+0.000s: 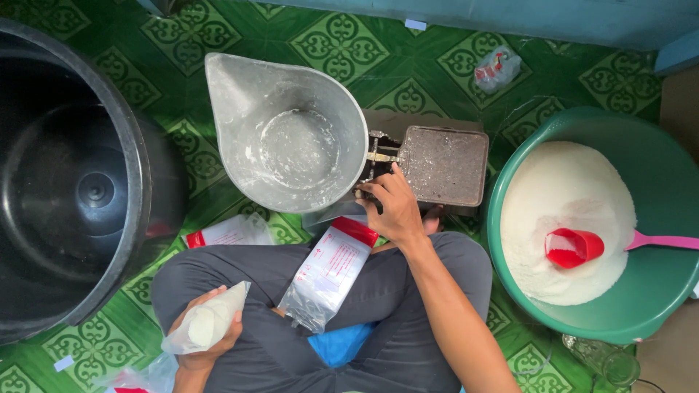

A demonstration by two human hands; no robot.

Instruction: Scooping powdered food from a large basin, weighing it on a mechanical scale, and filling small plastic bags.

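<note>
The person sits cross-legged on a green patterned floor (408, 65), seen from above; the left hand (207, 331) is curled round a filled bag (206, 320) — a clear plastic pouch plump with white powder — and holds it low beside the left knee, fingers wrapped underneath, thumb across the top. The right hand (393, 207) reaches forward to the balance scale (429, 164); its fingers are bent and rest at the metal joint between the two pans, and whether they pinch anything small there I cannot tell. The metal scoop pan (291, 131) on the scale's left side is empty but for a dusting of white on its floor; the flat weight plate (445, 166) on the right side looks bare.

Across the lap lies an empty bag (328, 273) with a red top strip, flat and unfilled; another flat bag (229, 231) of the same kind lies on the floor by the left knee. To the right stands a green basin (655, 167) heaped with white powder (561, 189), and a red scoop (575, 247) with a pink handle lies in it, untouched. A large black tub (73, 182) stands at the left; a crumpled wrapper (497, 69) lies further off.

As I judge it, one portion has been weighed and bagged — the pan is emptied, the pouch full but not visibly sealed; the flat bags and the heaped basin suggest much remains.
</note>
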